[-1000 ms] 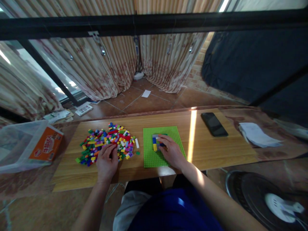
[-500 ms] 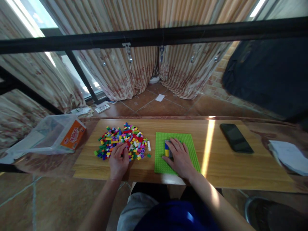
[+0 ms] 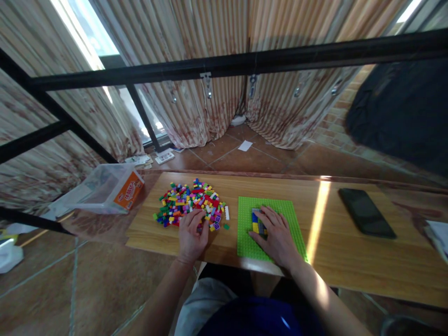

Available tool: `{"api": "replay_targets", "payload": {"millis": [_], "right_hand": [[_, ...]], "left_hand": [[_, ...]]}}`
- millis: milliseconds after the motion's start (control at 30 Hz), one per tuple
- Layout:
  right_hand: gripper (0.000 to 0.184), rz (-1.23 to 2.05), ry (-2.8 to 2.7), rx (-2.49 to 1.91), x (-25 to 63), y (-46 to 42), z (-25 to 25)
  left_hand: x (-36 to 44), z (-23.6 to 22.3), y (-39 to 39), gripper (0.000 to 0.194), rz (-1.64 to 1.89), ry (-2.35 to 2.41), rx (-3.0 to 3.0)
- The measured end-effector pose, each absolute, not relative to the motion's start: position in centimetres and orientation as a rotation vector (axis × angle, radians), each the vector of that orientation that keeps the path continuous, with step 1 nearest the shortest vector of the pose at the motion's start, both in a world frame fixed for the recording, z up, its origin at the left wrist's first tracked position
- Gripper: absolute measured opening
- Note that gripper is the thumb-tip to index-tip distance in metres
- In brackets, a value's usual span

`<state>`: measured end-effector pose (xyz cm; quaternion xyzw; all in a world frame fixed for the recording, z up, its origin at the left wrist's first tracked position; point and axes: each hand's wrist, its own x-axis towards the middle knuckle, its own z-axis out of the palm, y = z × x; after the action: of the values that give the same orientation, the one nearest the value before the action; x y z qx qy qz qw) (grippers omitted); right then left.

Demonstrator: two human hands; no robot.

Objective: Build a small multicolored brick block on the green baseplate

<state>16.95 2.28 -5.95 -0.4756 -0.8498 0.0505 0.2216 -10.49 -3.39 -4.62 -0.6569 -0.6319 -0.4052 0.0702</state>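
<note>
Near the tabletop's (image 3: 329, 252) near edge, the left hand (image 3: 192, 238) curls at the bricks (image 3: 185, 199), its grip unclear, and the right hand (image 3: 277, 238) spreads open over the build (image 3: 255, 227) on the plate (image 3: 246, 245). The bricks reach toward the far left corner.

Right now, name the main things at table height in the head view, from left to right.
Clear plastic box with an orange label → heap of colorful bricks → green baseplate → dark phone → white papers.

Brick pile (image 3: 189, 200) left — baseplate (image 3: 273, 252) mid-table (bricks (image 3: 255, 224) on it), phone (image 3: 366, 212) right
</note>
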Motion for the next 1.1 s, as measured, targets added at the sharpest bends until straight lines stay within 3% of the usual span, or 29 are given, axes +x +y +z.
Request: {"api": "replay_targets", "payload": {"millis": [167, 300, 433, 633, 800, 900, 1000, 1100], "right_hand": [[0.058, 0.121, -2.342, -1.277, 17.2, 2.5, -6.5], [0.058, 0.111, -2.326, -1.271, 17.2, 2.6, -6.7], [0.058, 0.127, -2.332, -1.289, 17.1, 2.5, -6.4], [0.056, 0.156, -2.331, -1.294, 17.0, 2.4, -5.9], [0.056, 0.154, -2.335, -1.306, 17.0, 2.4, -6.0], [0.057, 0.144, -2.333, -1.298, 17.0, 2.4, -6.1], [0.057, 0.124, -2.327, -1.288, 17.1, 2.4, -6.3], [0.057, 0.102, -2.321, -1.269, 17.1, 2.5, -6.6]], "left_hand": [[-8.2, -4.0, -3.2, 0.036, -1.005, -2.004, -2.061], [-7.4, -3.9, -2.3, 0.02, -0.924, -2.064, -2.066], [-7.6, -4.0, -1.8, 0.017, -1.048, -2.067, -2.059], [-8.0, -3.1, -1.9, 0.019, -1.737, -2.241, -1.999], [-7.6, -2.3, -1.9, 0.031, -2.572, -2.531, -1.492], [-7.3, -2.3, -2.3, 0.036, -2.891, -2.499, -1.307], [-7.5, -2.6, -2.9, 0.034, -2.851, -2.52, -1.377], [-8.4, -2.9, -3.3, 0.023, -2.41, -2.464, -1.644]]}}
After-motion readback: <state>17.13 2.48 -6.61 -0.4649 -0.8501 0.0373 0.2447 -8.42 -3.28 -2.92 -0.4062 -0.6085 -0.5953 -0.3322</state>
